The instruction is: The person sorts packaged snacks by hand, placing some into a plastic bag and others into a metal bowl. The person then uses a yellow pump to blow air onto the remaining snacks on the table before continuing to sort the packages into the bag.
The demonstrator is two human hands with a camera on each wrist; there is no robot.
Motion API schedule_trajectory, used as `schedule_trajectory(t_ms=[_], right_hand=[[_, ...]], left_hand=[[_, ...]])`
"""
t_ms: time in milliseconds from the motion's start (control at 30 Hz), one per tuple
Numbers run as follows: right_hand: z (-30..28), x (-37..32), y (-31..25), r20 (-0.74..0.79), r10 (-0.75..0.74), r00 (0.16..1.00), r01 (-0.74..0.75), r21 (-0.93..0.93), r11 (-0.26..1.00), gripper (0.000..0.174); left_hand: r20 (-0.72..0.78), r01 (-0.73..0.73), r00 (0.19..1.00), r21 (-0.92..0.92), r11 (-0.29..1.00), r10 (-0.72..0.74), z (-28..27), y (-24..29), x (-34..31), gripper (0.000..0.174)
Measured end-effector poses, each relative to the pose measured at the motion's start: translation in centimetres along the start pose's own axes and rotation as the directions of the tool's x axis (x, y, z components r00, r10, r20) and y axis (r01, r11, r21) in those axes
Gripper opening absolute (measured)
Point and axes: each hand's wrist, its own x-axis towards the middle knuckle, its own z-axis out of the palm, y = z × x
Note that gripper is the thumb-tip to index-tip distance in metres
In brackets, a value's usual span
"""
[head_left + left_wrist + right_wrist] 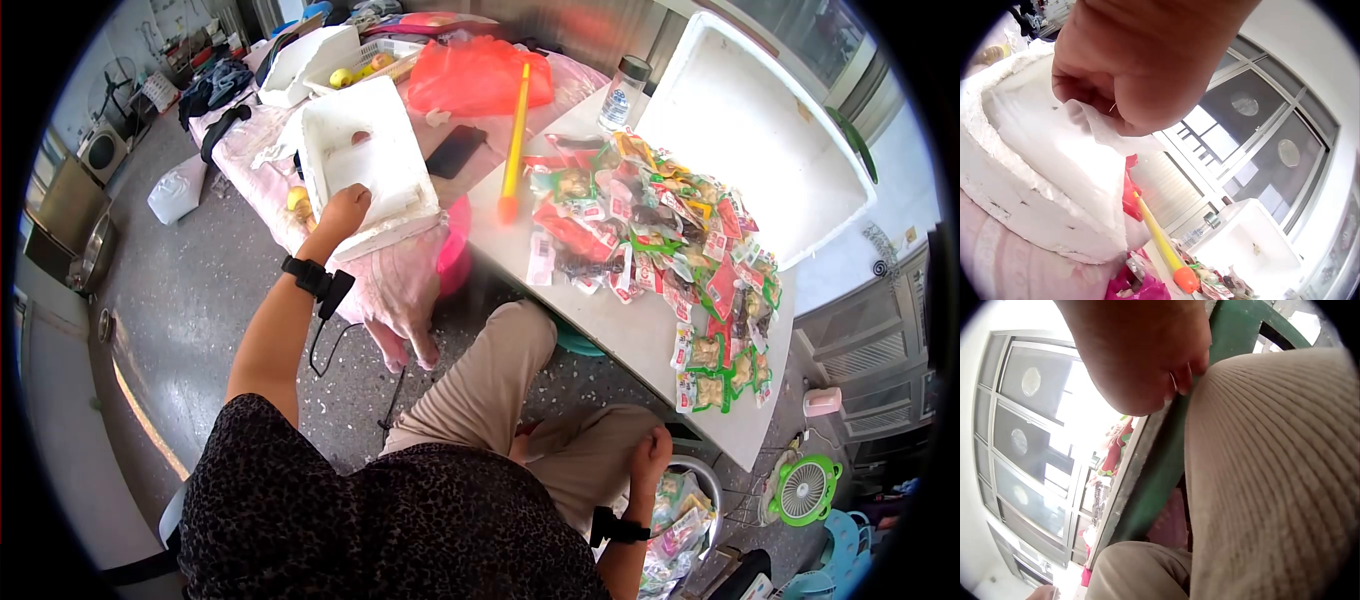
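Note:
My left hand (346, 208) is over the near end of a small white foam box (318, 150). Its curled fingers pinch a thin translucent plastic sheet (1094, 159), which in the left wrist view lies in the box and rises to the fingers. The fingertips are partly hidden behind the hand. My right hand (651, 456) rests by the knee, beside the table edge, with loosely curled fingers (1183, 380) and nothing in them. Many small snack packets (655, 225) are heaped on the white table (500, 235), apart from both hands.
A yellow stick with an orange end (515, 150), a lidded jar (624, 92) and a large foam box (750, 130) stand or lie around the packets. A dark phone (456, 151) is beside the small box. A metal basin (712, 490) holds more packets near the right leg.

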Motion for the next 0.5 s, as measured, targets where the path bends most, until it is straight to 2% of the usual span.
schedule_trajectory(t_ms=[33,167,233,300,367,433,500], right_hand=[[-0.3,0.3,-0.6,0.01,0.047,0.999,-0.047,0.044,0.998,0.017],[-1.4,3.1,-6.4,0.139,0.219,0.966,-0.25,0.271,0.93,0.017],[-1.0,5.1,-9.5,0.344,0.205,0.916,-0.334,0.374,0.865,0.018],[1.7,5.6,-11.7,0.429,0.158,0.889,-0.398,0.559,0.727,0.018],[4.7,5.9,-13.4,0.509,0.034,0.86,-0.385,0.604,0.697,0.019],[6.8,5.8,-15.3,0.628,-0.065,0.775,-0.419,0.59,0.69,0.019],[8.5,5.7,-16.5,0.731,0.01,0.682,-0.598,0.55,0.583,0.017]], left_hand=[[-0.018,-0.018,1.0,-0.07,0.997,0.016,-0.8,2.0,-0.6,0.026],[0.111,-0.111,0.983,-0.288,0.951,0.148,-2.2,10.3,-4.8,0.02],[0.185,-0.174,0.95,-0.359,0.917,0.253,-0.8,13.5,-8.0,0.017],[0.292,-0.194,0.897,-0.418,0.888,0.333,0.8,16.2,-11.3,0.015],[0.369,-0.22,0.824,-0.49,0.843,0.429,3.0,18.1,-14.1,0.015],[0.386,-0.254,0.766,-0.552,0.794,0.514,5.2,19.1,-16.2,0.015],[0.405,-0.263,0.729,-0.579,0.772,0.552,6.2,19.7,-17.5,0.015]])
